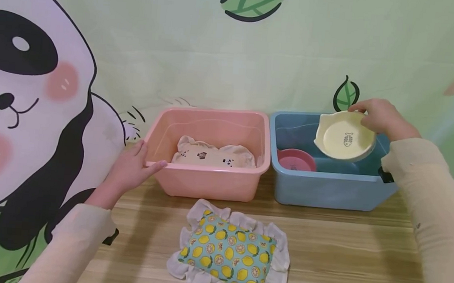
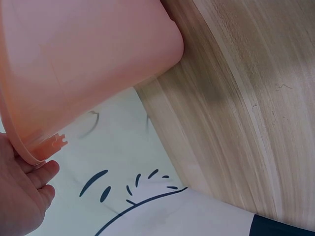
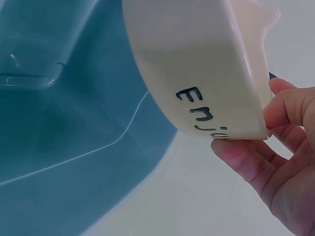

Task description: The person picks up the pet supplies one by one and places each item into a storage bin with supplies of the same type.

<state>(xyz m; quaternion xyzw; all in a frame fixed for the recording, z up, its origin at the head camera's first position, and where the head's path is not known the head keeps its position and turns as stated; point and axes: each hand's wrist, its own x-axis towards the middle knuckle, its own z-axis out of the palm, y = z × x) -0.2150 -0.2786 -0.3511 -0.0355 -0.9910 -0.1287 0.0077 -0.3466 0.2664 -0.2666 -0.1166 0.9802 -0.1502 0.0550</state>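
My right hand (image 1: 386,118) pinches the rim of a cream cat-eared pet bowl (image 1: 339,135), tilted above the blue bin (image 1: 327,189). A fish-bone print marks the bowl's inside; in the right wrist view, dark letters run along the outer wall of the bowl (image 3: 197,83). Inside the blue bin lies a pink bowl (image 1: 295,159), partly hidden by the front wall. At the left corner of the pink bin (image 1: 207,182), my left hand (image 1: 130,167) grips the rim, its thumb along the front edge. A beige pillow (image 1: 210,155) with small animal prints lies in that bin.
In front of the bins, a lemon-print pillow (image 1: 230,253) with white ruffles lies on the wooden table (image 1: 342,257). The two bins stand side by side against a green backdrop (image 1: 159,34) with a large panda drawing on the left.
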